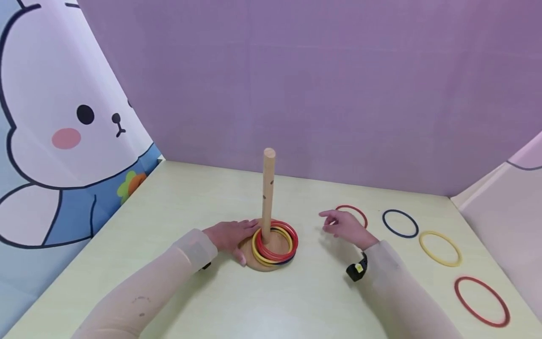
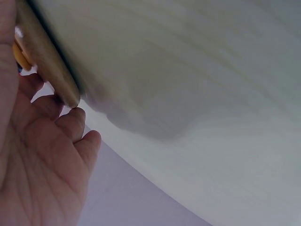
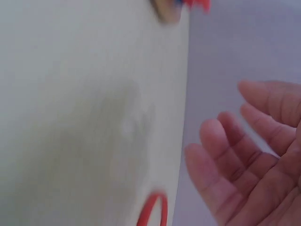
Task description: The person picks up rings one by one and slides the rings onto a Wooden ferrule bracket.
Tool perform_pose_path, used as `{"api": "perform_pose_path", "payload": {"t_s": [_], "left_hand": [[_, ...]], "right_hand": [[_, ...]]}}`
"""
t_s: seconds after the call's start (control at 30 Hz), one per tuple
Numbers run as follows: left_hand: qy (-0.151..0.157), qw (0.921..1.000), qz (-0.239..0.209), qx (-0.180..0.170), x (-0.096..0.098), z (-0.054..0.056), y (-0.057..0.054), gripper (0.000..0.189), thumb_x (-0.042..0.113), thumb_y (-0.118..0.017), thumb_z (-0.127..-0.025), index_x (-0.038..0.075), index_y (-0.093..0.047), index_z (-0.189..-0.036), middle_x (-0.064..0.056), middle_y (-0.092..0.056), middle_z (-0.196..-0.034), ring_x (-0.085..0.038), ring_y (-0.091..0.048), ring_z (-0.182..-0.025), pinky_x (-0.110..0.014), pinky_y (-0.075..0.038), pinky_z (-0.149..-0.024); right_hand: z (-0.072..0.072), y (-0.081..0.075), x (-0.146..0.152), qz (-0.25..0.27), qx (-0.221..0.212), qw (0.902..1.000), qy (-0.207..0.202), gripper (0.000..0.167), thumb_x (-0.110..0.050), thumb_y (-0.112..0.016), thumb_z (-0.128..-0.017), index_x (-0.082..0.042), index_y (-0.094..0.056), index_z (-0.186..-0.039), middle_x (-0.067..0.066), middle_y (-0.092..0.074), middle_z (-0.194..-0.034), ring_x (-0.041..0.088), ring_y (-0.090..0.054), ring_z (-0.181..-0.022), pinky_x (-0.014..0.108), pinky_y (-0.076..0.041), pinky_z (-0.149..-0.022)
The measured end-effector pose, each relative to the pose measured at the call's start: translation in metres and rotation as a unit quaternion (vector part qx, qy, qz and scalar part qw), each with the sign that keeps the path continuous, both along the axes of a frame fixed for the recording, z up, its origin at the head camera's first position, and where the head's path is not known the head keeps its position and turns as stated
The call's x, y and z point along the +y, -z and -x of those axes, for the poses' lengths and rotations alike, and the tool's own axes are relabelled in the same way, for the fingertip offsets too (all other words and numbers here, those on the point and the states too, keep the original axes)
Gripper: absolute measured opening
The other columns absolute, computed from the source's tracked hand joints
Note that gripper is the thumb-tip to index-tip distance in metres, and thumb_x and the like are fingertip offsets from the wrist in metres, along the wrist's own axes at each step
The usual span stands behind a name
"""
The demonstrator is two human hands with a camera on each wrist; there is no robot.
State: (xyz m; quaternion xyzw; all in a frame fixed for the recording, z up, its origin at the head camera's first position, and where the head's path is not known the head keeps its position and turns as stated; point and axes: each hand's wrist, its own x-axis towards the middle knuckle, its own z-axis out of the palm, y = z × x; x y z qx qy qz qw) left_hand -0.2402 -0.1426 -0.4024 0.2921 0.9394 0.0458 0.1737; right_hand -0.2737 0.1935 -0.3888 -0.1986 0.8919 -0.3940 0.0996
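- A pale table point(image 1: 296, 301) with a light yellow-green tint fills the lower part of the head view, with a plain purple backdrop point(image 1: 360, 94) behind it and a cartoon panel point(image 1: 38, 94) to the left.
- On the table's middle sits a round wooden base point(image 1: 277, 244) with an upright post point(image 1: 268, 193); a stack of rings point(image 1: 294, 235) in red, yellow and dark blue lies on the base, around the post's foot.
- Loose on the right side of the table are a red ring point(image 1: 351, 206) partly hidden by the right hand, a dark blue ring point(image 1: 394, 210), a yellow ring point(image 1: 460, 256) and a second red ring point(image 1: 507, 313).
- The left hand point(image 1: 230, 235) grips the left edge of the base, fingers at the far side and thumb at the near side.
- The right hand point(image 1: 347, 228) holds nothing; it hovers over the table, apart from the base, its fingers loosely bent.
- The left wrist view shows fingertips bent against the base's thick rim, which the back of the hand conceals from the head camera.
- The right wrist view shows the bare palm side; the base there is only a blurred corner.
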Motion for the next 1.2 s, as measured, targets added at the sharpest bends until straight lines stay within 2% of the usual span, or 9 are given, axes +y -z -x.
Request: {"api": "perform_pose_path", "payload": {"t_s": [0.17,0.27,0.5,0.93,1.2], "left_hand": [[-0.004,1.0000,-0.002,-0.003,-0.001,-0.001,-0.001,0.104,0.048,-0.080,-0.071,0.012,-0.025,-0.153,-0.006,-0.025,-0.157,-0.030,-0.031,-0.139,-0.047,-0.036,-0.106],[-0.008,0.9999,-0.005,-0.005,0.000,-0.001,-0.002,0.104,0.046,-0.080,-0.071,0.012,-0.026,-0.152,-0.006,-0.026,-0.156,-0.030,-0.032,-0.139,-0.047,-0.036,-0.106],[-0.004,0.9999,-0.010,-0.005,-0.002,-0.002,-0.003,0.103,0.046,-0.080,-0.071,0.011,-0.027,-0.152,-0.007,-0.026,-0.156,-0.031,-0.032,-0.138,-0.047,-0.036,-0.106],[-0.012,0.9996,-0.018,-0.015,-0.001,-0.003,-0.003,0.104,0.044,-0.081,-0.071,0.013,-0.025,-0.153,-0.006,-0.024,-0.157,-0.030,-0.030,-0.140,-0.047,-0.035,-0.107],[-0.008,0.9997,-0.020,-0.013,-0.002,-0.003,-0.002,0.104,0.045,-0.081,-0.071,0.014,-0.024,-0.153,-0.005,-0.023,-0.157,-0.030,-0.030,-0.139,-0.047,-0.036,-0.106]], "right_hand": [[0.007,0.000,0.024,-0.050,0.091,0.9945,-0.011,0.032,0.003,-0.067,-0.082,0.010,-0.063,-0.113,0.005,-0.062,-0.083,0.020,-0.060,-0.078,0.028,-0.049,-0.063],[0.009,-0.001,0.032,-0.084,0.109,0.9904,0.001,0.028,0.003,-0.067,-0.080,0.007,-0.067,-0.108,0.004,-0.062,-0.080,0.019,-0.056,-0.074,0.028,-0.045,-0.062],[0.015,0.001,0.042,-0.154,0.063,0.9854,0.033,0.026,-0.005,-0.067,-0.083,0.001,-0.070,-0.108,0.004,-0.064,-0.084,0.018,-0.054,-0.073,0.031,-0.045,-0.064],[0.027,0.010,0.047,-0.185,0.009,0.9822,0.028,0.026,-0.006,-0.069,-0.084,-0.001,-0.071,-0.109,0.011,-0.069,-0.098,0.024,-0.059,-0.086,0.043,-0.050,-0.080],[0.029,0.011,0.046,-0.195,0.002,0.9807,0.020,0.019,-0.002,-0.063,-0.084,-0.002,-0.073,-0.100,0.011,-0.071,-0.099,0.020,-0.057,-0.080,0.039,-0.047,-0.075]]}}
